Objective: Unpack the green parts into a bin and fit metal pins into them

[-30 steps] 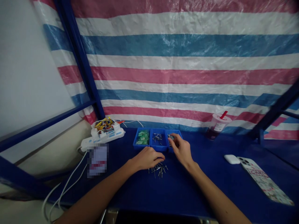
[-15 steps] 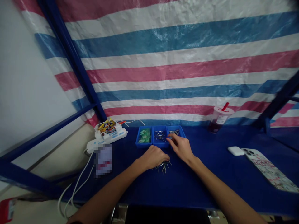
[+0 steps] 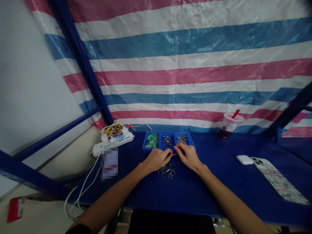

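Note:
Three blue trays stand side by side: the left tray holds green pieces (image 3: 151,141), the middle one thin metal pieces (image 3: 167,140), the right one grey metal pieces (image 3: 181,139). In front of them, my left hand (image 3: 158,158) pinches one end of a small metal piece (image 3: 174,154). My right hand (image 3: 187,155) is closed beside the piece's other end, before the right tray; whether it grips anything is too small to make out. A loose pile of thin metal pieces (image 3: 167,171) lies on the blue table just below my left hand.
On the left are a white power strip (image 3: 114,145), cables and a snack packet (image 3: 114,130), with a blurred item (image 3: 109,164) below. To the right stand a drink cup (image 3: 228,126), a white case (image 3: 244,159) and a phone (image 3: 278,178). Blue frame bars flank the table.
My left hand has lifted off the pile and moved up beside my right hand, with a small metal piece at its fingertips. My right hand has drawn back slightly from the trays.

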`<action>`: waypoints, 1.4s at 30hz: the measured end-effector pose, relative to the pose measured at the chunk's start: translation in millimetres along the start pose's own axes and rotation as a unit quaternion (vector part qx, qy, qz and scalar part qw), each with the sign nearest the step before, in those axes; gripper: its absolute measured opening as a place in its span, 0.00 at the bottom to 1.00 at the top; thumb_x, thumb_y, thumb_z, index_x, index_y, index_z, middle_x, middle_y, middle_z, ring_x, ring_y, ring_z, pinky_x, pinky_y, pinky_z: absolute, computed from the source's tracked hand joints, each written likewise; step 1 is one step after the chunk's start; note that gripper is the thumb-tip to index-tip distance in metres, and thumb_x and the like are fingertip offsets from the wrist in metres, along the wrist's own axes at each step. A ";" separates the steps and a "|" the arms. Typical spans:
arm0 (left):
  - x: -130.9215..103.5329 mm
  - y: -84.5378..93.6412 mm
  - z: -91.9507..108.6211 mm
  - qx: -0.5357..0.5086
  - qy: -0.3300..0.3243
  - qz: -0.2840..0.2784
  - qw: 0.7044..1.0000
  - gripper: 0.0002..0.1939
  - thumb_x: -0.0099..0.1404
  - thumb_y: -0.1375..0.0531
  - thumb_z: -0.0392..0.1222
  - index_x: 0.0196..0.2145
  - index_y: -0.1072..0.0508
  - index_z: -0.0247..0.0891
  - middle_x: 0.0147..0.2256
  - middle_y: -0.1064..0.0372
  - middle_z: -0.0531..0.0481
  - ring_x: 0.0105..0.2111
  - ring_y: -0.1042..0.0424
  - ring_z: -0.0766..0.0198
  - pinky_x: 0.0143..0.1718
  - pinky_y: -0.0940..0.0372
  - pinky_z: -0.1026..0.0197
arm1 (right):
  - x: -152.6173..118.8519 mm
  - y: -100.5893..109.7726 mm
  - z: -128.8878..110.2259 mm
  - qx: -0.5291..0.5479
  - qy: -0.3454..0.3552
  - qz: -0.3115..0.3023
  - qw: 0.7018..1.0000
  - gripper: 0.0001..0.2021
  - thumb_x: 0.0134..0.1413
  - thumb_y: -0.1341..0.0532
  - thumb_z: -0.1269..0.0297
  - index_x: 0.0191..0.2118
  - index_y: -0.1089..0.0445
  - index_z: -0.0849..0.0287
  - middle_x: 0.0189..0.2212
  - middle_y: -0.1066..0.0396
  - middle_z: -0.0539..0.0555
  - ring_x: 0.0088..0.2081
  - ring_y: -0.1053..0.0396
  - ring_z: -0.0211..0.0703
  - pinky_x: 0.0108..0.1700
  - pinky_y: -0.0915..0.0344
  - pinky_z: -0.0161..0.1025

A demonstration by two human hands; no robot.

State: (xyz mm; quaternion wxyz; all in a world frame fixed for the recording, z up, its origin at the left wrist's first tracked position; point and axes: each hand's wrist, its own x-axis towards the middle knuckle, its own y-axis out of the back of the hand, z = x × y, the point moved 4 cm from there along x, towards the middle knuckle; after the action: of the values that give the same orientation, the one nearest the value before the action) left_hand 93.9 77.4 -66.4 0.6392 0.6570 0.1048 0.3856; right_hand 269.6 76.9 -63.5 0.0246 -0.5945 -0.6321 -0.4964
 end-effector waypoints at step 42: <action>-2.4 5.6 -12.3 -0.079 -0.029 0.090 0.992 0.12 0.77 0.48 0.43 0.45 0.27 0.37 0.39 0.24 0.48 0.40 0.24 0.62 0.44 0.32 0.60 | -1.7 -8.2 -19.5 -0.075 0.076 -0.049 0.993 0.10 0.73 0.50 0.66 0.48 0.32 0.55 0.39 0.24 0.55 0.38 0.25 0.44 0.38 0.33 0.37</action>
State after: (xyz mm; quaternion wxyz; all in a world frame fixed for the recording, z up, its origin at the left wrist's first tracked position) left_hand 82.4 84.3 -63.6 0.6546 0.6224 -0.0043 0.4291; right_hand 252.8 64.5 -59.6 0.0040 -0.5238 -0.6177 -0.5865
